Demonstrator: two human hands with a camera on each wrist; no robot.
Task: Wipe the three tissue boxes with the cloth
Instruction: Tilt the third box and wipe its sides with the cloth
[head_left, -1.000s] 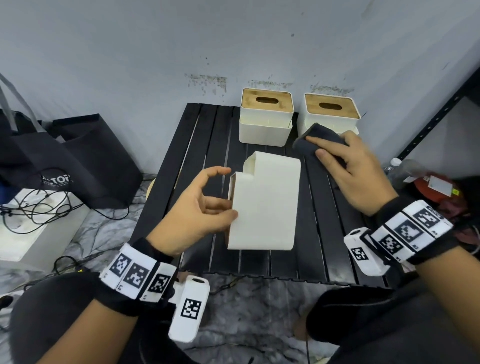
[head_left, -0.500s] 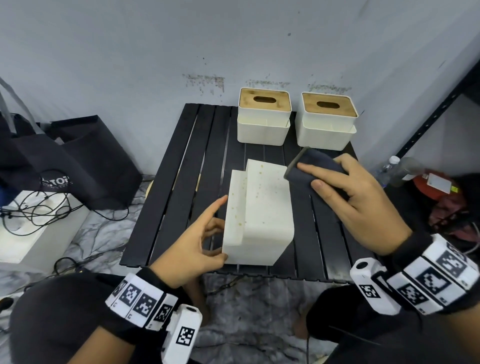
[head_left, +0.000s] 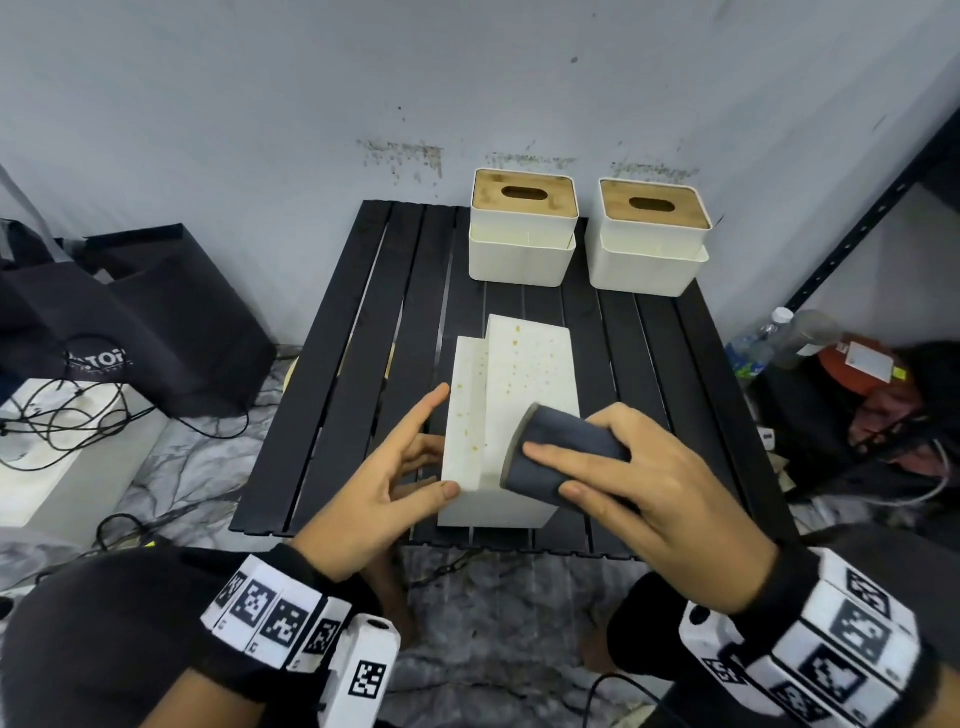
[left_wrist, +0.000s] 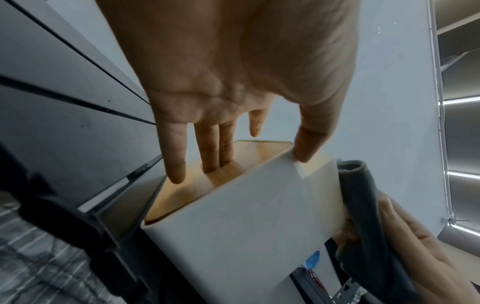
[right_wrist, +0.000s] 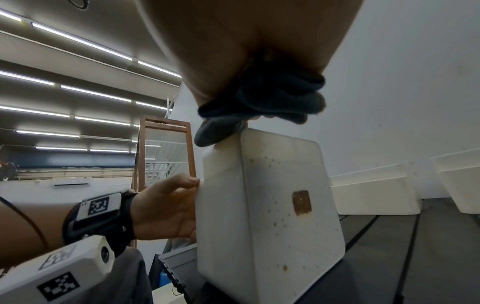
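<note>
A white tissue box (head_left: 524, 374) lies on its side mid-table, a face speckled with brown spots turned up. My left hand (head_left: 415, 457) steadies it from the left: straight fingers (left_wrist: 226, 152) press the wooden lid and the thumb rests on the near top edge. My right hand (head_left: 649, 483) grips a folded dark grey cloth (head_left: 561, 447) and presses it on the box's near top corner. In the right wrist view the cloth (right_wrist: 272, 96) sits bunched against the box (right_wrist: 272, 205). Two more white boxes (head_left: 522, 249) (head_left: 649, 260) with wooden lids stand upright at the back.
The black slatted table (head_left: 337, 415) is small and stands against the wall. A black bag (head_left: 130, 322) and a white unit with cables (head_left: 52, 452) sit on the floor at left. A metal rack (head_left: 857, 234), a bottle (head_left: 769, 338) and clutter crowd the right.
The box has been tipped over so its spotted face is up. My right hand has carried the cloth from the back right onto the box's near corner. My left hand now braces the lid side.
</note>
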